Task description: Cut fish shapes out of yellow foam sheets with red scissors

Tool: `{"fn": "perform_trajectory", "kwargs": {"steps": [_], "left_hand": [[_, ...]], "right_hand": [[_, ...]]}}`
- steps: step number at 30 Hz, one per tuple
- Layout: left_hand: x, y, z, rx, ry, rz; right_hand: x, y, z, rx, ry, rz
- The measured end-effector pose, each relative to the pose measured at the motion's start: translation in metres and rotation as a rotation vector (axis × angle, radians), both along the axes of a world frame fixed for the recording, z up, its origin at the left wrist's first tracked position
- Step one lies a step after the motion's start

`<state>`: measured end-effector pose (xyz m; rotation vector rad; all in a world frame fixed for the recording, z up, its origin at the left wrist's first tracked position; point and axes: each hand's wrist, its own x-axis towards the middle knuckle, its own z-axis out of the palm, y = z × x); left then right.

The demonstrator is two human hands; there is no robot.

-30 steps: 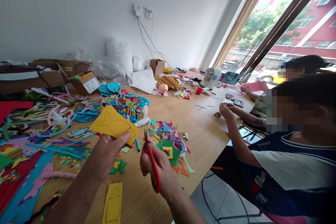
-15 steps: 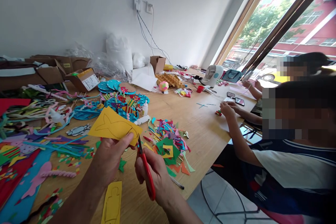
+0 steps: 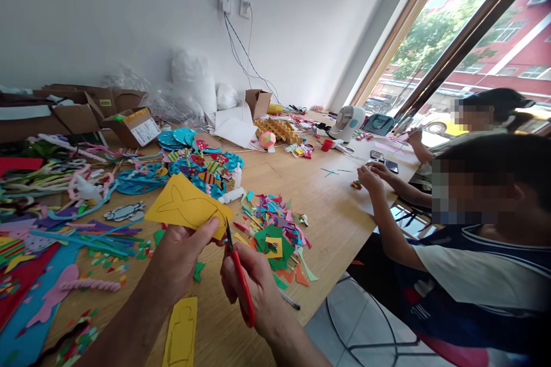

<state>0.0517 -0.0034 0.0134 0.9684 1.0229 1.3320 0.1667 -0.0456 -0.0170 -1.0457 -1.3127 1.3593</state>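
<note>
My left hand (image 3: 183, 261) pinches a piece of yellow paper (image 3: 183, 206) by its lower edge, thumb on top. A fish outline is drawn on the paper in dark line. In my right hand (image 3: 253, 275) is a pair of red-handled scissors (image 3: 241, 284), fingers wrapped round the handles. The dark blades point up and meet the right edge of the yellow paper near my left thumb. Below, on the table, lies a yellow strip (image 3: 181, 332) with another drawn outline. A pen (image 3: 291, 300) rests to the right of my right hand.
Colourful paper scraps (image 3: 275, 218) are heaped on the wooden table (image 3: 318, 229) beyond my right hand. Pipe cleaners (image 3: 38, 175), blue paper (image 3: 51, 309) and a pink fish cutout (image 3: 55, 298) lie left. A white fan (image 3: 346, 123) stands at the back. Two people (image 3: 469, 275) sit at right.
The view has shifted slightly, so the table things sit a little further left. Both hands keep their hold, and the scissor blades stay at the paper's right edge.
</note>
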Motion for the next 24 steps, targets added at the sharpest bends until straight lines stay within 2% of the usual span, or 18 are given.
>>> {"fn": "perform_trajectory", "kwargs": {"steps": [5, 19, 24], "left_hand": [[0.0, 0.0, -0.003, 0.027, 0.017, -0.026], [0.003, -0.001, 0.003, 0.02, 0.031, -0.038], [0.002, 0.001, 0.0, 0.043, 0.044, -0.066]], "right_hand": [[0.001, 0.0, -0.001, 0.007, -0.015, -0.003], [0.006, -0.001, -0.014, 0.009, -0.105, -0.023], [0.007, -0.001, -0.018, 0.019, -0.129, -0.035]]}}
